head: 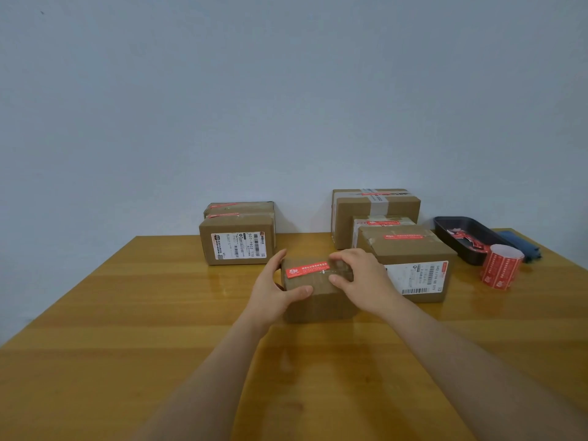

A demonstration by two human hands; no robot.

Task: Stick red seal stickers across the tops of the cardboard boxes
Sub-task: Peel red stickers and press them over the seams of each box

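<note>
Both hands grip the small box [318,294] — left hand [273,291] cupping its side, right hand [359,278] curled over its top.

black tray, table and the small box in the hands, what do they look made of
Black tray: probably thin plastic, matte, with a moulded rim. Table: wood or wood-look laminate, glossy; grain stripes and reflections show. Small box: brown cardboard, dull, with faint ribbing on its front; the left hand and right hand grip it.
</note>
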